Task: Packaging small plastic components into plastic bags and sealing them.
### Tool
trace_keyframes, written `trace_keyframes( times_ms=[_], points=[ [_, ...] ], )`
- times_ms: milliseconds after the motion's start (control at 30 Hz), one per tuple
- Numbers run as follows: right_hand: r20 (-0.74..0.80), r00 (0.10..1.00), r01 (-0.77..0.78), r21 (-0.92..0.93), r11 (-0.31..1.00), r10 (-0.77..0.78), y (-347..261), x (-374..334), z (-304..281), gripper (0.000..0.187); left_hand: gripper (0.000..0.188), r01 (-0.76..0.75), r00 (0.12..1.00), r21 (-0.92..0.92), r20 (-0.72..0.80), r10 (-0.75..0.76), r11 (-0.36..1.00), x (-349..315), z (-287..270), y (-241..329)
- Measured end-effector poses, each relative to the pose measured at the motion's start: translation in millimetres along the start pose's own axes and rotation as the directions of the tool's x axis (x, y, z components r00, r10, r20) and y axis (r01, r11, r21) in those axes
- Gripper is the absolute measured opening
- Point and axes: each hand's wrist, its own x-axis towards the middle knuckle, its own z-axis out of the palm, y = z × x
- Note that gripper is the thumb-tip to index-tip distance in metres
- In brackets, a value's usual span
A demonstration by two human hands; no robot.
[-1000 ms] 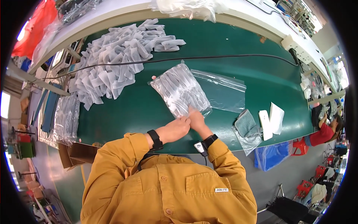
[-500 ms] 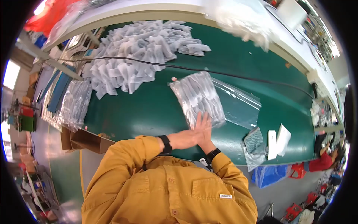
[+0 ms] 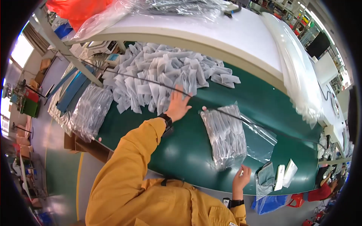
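Observation:
My left hand point(image 3: 178, 104) reaches over the near edge of a pile of whitish translucent packets point(image 3: 158, 71), its fingers spread and nothing seen in its grasp. A black cable passes by its fingertips. Right of it, a clear plastic bag point(image 3: 225, 137) filled with rows of similar packets lies flat on the green tabletop point(image 3: 177, 145). The bag's flap point(image 3: 262, 141) extends to the right. Just below the bag's near right corner is my right hand point(image 3: 241, 178), apart from it, with fingers loosely bent and separated.
Filled clear bags point(image 3: 90, 111) stack at the table's left end. A raised white shelf point(image 3: 226, 37) crosses the back, with plastic film point(image 3: 294, 71) hanging at its right. The black cable point(image 3: 260, 125) spans the table. A grey ribbed packet point(image 3: 265, 177) and white pieces point(image 3: 279, 177) lie near right.
Both hands have left the filled bag. My left hand has moved up and left to the pile; my right has drawn toward me, to the right. The view has shifted.

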Motion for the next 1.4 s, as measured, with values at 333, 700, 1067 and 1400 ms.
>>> trace_keyframes(
  times_ms=[333, 700, 1067, 1400],
  points=[
    [0.092, 0.893, 0.386, 0.35, 0.854, -0.441, -183, 116, 113, 0.023, 0.071, 0.138, 0.978, -0.3, 0.189, -0.083, 0.944, -39, 34, -30],
    [0.539, 0.816, 0.102, 0.222, 0.97, -0.21, -198, 117, 245, 0.04, 0.064, 0.526, 0.82, -0.765, 0.339, -0.462, 0.373, -134, -5, 4],
    [0.448, 0.759, 0.289, 0.418, 0.861, -0.472, -221, 86, 174, 0.034, 0.017, 0.659, 0.583, -0.697, 0.71, -0.395, -0.28, -122, -38, -29],
    [0.559, 0.488, 0.42, 0.523, 0.742, -0.67, -194, 23, 170, 0.04, 0.024, -0.203, 0.977, -0.171, 0.023, 0.21, 0.964, -166, -127, 16]
  ],
)
